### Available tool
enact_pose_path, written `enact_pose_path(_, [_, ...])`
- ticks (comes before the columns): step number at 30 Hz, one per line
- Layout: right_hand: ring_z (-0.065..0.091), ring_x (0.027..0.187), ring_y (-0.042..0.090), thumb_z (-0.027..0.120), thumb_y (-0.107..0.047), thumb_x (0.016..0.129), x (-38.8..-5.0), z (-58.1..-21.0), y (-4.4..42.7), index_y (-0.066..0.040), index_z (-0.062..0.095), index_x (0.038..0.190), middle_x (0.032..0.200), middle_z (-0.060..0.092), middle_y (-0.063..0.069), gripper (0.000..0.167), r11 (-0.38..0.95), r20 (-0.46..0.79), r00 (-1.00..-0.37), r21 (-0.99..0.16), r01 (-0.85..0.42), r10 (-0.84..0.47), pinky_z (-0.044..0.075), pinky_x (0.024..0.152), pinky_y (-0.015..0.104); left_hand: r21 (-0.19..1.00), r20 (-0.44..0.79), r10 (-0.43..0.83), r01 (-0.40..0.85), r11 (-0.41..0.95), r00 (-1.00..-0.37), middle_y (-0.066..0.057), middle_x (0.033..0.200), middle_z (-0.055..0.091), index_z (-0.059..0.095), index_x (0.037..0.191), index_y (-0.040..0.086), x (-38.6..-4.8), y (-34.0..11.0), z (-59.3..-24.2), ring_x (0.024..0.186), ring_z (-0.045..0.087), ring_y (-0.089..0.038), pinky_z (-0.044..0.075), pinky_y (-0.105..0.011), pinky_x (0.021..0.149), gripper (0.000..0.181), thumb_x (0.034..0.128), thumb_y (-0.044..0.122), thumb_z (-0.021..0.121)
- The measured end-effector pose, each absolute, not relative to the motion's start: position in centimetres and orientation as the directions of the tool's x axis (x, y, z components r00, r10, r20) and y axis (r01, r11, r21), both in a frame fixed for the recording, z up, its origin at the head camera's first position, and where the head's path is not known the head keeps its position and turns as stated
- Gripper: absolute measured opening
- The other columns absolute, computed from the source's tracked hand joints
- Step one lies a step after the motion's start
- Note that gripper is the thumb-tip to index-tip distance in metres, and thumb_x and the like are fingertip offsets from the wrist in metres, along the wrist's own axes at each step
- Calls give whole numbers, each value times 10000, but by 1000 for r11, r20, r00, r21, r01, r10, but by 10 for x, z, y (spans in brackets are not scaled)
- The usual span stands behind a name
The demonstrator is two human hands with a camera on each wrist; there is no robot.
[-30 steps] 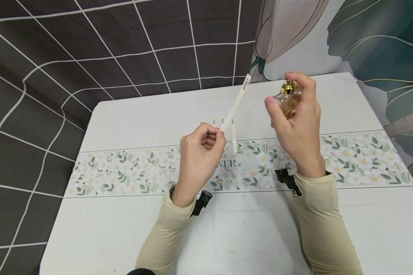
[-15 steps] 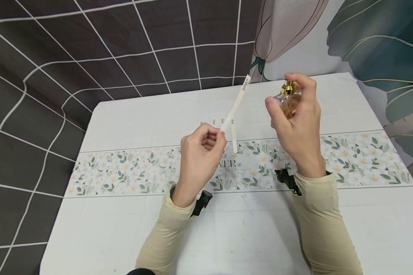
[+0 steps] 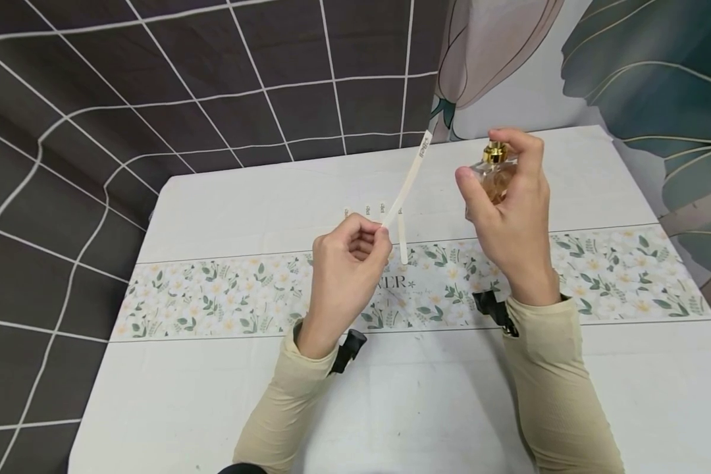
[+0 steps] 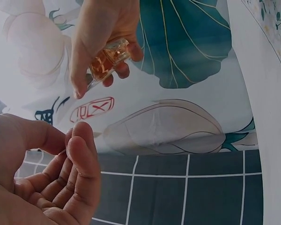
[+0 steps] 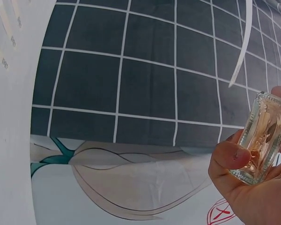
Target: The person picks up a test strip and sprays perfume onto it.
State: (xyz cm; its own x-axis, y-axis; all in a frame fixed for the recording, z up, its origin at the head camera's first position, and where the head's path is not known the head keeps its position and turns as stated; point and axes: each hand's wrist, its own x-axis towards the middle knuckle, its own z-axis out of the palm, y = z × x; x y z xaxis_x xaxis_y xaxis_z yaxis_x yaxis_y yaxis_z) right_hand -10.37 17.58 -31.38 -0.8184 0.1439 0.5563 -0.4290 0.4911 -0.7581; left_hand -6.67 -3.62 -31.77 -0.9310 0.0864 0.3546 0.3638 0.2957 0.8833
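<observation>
My left hand pinches the lower end of a white perfume test strip between thumb and index finger. The strip slants up to the right, slightly bent, with dark lettering near its top. To its right, my right hand grips a clear glass perfume bottle of amber liquid, index finger on top of the gold spray nozzle. Bottle and strip are apart. The right wrist view shows the glass bottle upright-tilted in the fingers and the strip beyond it.
Several more test strips lie on the white table, one strip in plain sight, the others partly behind the left hand. A floral printed band crosses the tablecloth. Dark gridded cloth and a plant-patterned curtain hang behind.
My right index finger and the nozzle top sit slightly lower than before. The held strip's top has dipped a little and the strip curves more. Both hands otherwise stay in place.
</observation>
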Motion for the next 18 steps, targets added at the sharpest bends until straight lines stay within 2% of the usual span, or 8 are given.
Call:
enact_pose_path(4, [533, 630, 89, 622, -245, 1003, -104, -314, 175, -164, 445, 1428, 944, 499, -124, 467, 503, 571, -809, -745, -438, 141, 400, 529, 178, 878, 364, 93, 375, 298, -927, -71, 743, 714, 704, 898, 5, -67, -37, -319, 613, 652, -96, 579, -267, 581, 99, 930, 14, 611])
enact_pose_path(9, [518, 671, 95, 620, -263, 1003, -104, -314, 176, -200, 380, 1481, 1095, 483, -127, 539, 491, 572, -804, -754, -437, 163, 406, 565, 183, 869, 389, 73, 392, 303, -919, -59, 767, 712, 715, 894, 16, -73, -36, -324, 663, 656, -103, 560, -256, 590, 104, 923, 18, 615])
enact_pose_path(14, [496, 865, 74, 640, -232, 996, -104, -310, 178, -173, 344, 1484, 1142, 447, -102, 574, 462, 547, -814, -783, -417, 192, 380, 751, 223, 907, 363, 21, 358, 221, -932, -99, 820, 652, 738, 925, -25, -81, -34, -332, 750, 605, -123, 523, -210, 613, 98, 934, 22, 652])
enact_pose_path(18, [467, 1072, 73, 669, -178, 991, -102, -305, 184, -168, 342, 1501, 1217, 424, -105, 606, 490, 520, -836, -782, -385, 174, 380, 891, 218, 966, 243, 33, 245, 84, -970, -136, 873, 681, 744, 992, -67, -86, -31, -339, 761, 600, -101, 467, -177, 564, 120, 944, 26, 684])
